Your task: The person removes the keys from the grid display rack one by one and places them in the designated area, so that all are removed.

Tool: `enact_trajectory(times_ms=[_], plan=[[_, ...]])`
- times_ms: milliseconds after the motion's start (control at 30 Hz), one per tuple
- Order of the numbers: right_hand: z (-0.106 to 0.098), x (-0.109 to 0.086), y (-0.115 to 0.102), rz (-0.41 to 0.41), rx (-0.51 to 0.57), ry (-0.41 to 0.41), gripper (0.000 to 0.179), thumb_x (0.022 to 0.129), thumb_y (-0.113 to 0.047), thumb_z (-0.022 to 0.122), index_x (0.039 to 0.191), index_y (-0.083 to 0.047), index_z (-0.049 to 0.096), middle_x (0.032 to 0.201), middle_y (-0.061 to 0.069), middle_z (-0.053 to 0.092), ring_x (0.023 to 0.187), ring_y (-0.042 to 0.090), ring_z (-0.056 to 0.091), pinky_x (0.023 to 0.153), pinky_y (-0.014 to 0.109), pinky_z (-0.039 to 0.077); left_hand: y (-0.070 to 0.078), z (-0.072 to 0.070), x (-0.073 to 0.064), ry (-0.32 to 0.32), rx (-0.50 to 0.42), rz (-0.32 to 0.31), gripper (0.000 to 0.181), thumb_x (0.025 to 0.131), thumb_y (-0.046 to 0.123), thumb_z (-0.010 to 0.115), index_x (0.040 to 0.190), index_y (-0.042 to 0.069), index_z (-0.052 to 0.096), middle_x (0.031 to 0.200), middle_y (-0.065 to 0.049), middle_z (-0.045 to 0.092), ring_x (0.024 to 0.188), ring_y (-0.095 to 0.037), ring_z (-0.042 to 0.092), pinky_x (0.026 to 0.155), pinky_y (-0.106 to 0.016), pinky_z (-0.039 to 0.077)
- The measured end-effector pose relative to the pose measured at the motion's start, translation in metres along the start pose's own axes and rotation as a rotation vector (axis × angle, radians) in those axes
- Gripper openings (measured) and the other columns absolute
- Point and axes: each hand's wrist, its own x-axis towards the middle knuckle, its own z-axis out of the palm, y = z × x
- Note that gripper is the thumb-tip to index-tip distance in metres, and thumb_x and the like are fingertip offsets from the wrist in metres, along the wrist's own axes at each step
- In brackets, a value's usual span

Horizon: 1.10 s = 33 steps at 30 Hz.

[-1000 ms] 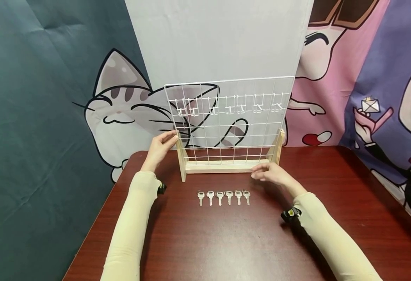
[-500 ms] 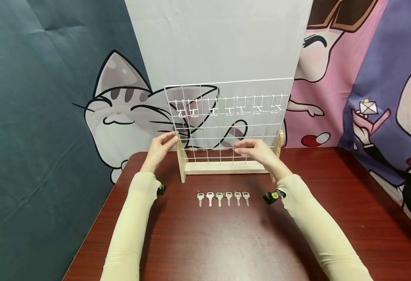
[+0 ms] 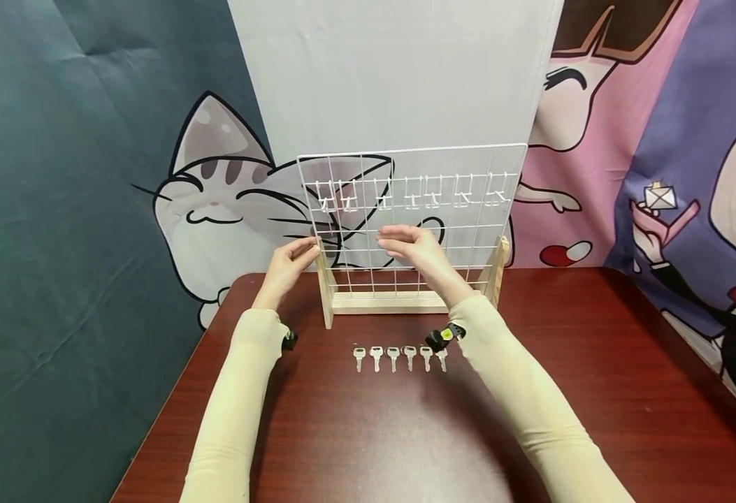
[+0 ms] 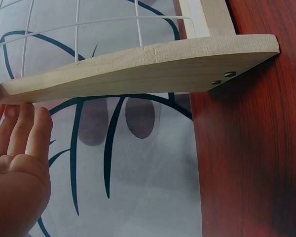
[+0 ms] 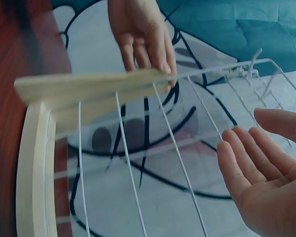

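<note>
A white wire grid (image 3: 412,149) stands upright in a wooden stand (image 3: 380,303) at the back of the table. My left hand (image 3: 286,269) grips the upper end of the stand's left side piece (image 4: 138,69), with the thumb on one face and the fingertips beneath in the left wrist view. In front of the grid's lower middle, my right hand (image 3: 421,255) is raised, its palm turned left and fingers extended. Nothing lies between those fingers (image 5: 237,168). Several white hooks (image 3: 432,200) hang in a row across the grid, above the right hand.
Several silver keys (image 3: 393,358) lie in a row on the dark red table (image 3: 368,433), in front of the stand. The right wrist's camera partly overlaps the rightmost ones. A printed cloth (image 3: 405,77) hangs behind the table.
My right hand has risen from beside the stand's right base and moved left across the front of the grid. My left hand stays on the side piece. The keys have not moved.
</note>
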Motion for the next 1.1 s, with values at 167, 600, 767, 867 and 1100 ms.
enact_trajectory(times_ms=[167, 600, 767, 867, 1100], plan=[[0.020, 0.011, -0.004, -0.033, 0.075, 0.010, 0.042, 0.095, -0.010, 0.070, 0.134, 0.004, 0.061, 0.133, 0.019, 0.063, 0.120, 0.027, 0.063, 0.100, 0.033, 0.054, 0.000, -0.001, 0.000, 0.000, -0.002, -0.005, 0.040, 0.100, 0.005, 0.063, 0.136, -0.010, 0.056, 0.138, -0.026, 0.057, 0.133, -0.033, 0.051, 0.106, -0.030, 0.049], [0.061, 0.032, -0.011, -0.035, 0.109, 0.017, 0.040, 0.095, -0.014, 0.072, 0.131, 0.001, 0.065, 0.132, 0.012, 0.066, 0.117, 0.023, 0.064, 0.102, 0.037, 0.052, -0.003, 0.000, 0.002, 0.007, -0.002, 0.004, 0.040, 0.099, 0.004, 0.063, 0.136, -0.011, 0.056, 0.138, -0.026, 0.057, 0.121, -0.017, 0.060, 0.104, -0.030, 0.050], [0.072, 0.039, -0.014, -0.060, 0.072, -0.002, 0.041, 0.095, -0.017, 0.072, 0.132, -0.001, 0.065, 0.134, 0.012, 0.064, 0.117, 0.024, 0.064, 0.104, 0.040, 0.051, -0.003, -0.001, 0.002, 0.011, 0.000, 0.005, 0.039, 0.099, 0.004, 0.064, 0.135, -0.010, 0.057, 0.138, -0.026, 0.057, 0.125, -0.023, 0.058, 0.105, -0.033, 0.050], [0.078, 0.042, -0.014, -0.056, 0.087, -0.007, 0.044, 0.095, -0.017, 0.072, 0.134, 0.001, 0.063, 0.137, 0.013, 0.062, 0.117, 0.026, 0.064, 0.104, 0.043, 0.051, -0.001, -0.001, 0.001, 0.009, 0.014, 0.007, 0.039, 0.099, 0.005, 0.064, 0.135, -0.009, 0.058, 0.138, -0.025, 0.058, 0.131, -0.031, 0.053, 0.109, -0.037, 0.047], [0.091, 0.047, -0.012, -0.041, 0.185, 0.010, 0.045, 0.095, -0.010, 0.071, 0.135, 0.007, 0.058, 0.129, 0.021, 0.065, 0.116, 0.037, 0.063, 0.101, 0.042, 0.054, 0.000, 0.000, -0.001, 0.006, 0.047, 0.006, 0.039, 0.100, 0.007, 0.063, 0.135, -0.008, 0.058, 0.138, -0.025, 0.058, 0.133, -0.033, 0.051, 0.112, -0.042, 0.043]])
